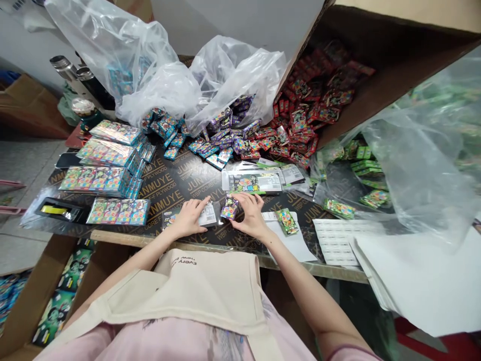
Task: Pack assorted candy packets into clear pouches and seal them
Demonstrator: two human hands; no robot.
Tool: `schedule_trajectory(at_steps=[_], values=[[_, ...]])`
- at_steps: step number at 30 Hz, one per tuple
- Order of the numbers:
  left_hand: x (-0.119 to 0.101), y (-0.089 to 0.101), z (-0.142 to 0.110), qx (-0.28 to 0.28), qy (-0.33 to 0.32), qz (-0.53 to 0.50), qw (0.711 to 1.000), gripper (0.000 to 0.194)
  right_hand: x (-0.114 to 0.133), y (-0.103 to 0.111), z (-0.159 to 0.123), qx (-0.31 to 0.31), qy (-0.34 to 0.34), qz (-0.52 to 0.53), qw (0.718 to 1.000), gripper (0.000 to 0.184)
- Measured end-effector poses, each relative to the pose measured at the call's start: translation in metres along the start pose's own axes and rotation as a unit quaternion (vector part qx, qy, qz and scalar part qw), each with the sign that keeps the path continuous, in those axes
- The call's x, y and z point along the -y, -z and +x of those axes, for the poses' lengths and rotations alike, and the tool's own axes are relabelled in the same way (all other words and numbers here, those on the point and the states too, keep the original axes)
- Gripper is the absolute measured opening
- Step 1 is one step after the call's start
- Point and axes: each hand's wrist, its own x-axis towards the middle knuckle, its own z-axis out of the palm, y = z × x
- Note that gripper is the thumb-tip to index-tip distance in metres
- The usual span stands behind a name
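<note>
My right hand (250, 216) pinches a small purple printed box (229, 207) between thumb and fingers, low over the dark tabletop. To its left, my left hand (190, 216) rests with thumb and fingers apart on a flat plastic sleeve with a printed card (208, 214). The purple box is beside the right end of this sleeve. Just behind my hands lies a stack of similar flat printed sleeves (253, 181). A small green box (287, 221) sits on white paper (291, 244) to the right of my right hand.
Behind are piles of blue boxes (165, 128), purple boxes (221, 133) and red boxes (296, 123), the red ones spilling from a carton (370, 35). Stacked filled packs (93, 179) and a tape dispenser (60, 210) stand left. Green boxes (366, 170) and label sheets (336, 243) lie right.
</note>
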Motion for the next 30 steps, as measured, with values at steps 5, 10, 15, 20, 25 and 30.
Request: schedule_trajectory(at_steps=[5, 10, 15, 20, 25, 30], values=[[-0.002, 0.004, 0.005, -0.052, -0.054, -0.064, 0.995, 0.118, 0.001, -0.001, 0.002, 0.042, 0.027, 0.06, 0.997, 0.082], [-0.003, 0.011, 0.013, -0.056, -0.095, -0.091, 0.99, 0.116, 0.001, 0.003, 0.006, 0.096, 0.036, 0.084, 0.991, 0.1], [-0.003, 0.011, 0.023, -0.098, -0.051, -0.116, 0.987, 0.115, 0.004, 0.007, 0.015, 0.045, 0.042, 0.088, 0.994, 0.081], [-0.01, 0.007, 0.03, -0.095, -0.032, -0.113, 0.988, 0.116, -0.052, 0.014, 0.083, -0.147, -0.16, -0.04, 0.975, 0.063], [-0.019, -0.001, 0.032, -0.09, -0.032, -0.098, 0.991, 0.117, -0.105, 0.006, 0.157, -0.159, -0.295, -0.126, 0.934, 0.096], [-0.013, -0.002, 0.027, -0.112, -0.022, -0.069, 0.991, 0.115, -0.093, 0.009, 0.156, -0.149, -0.267, -0.151, 0.94, 0.083]])
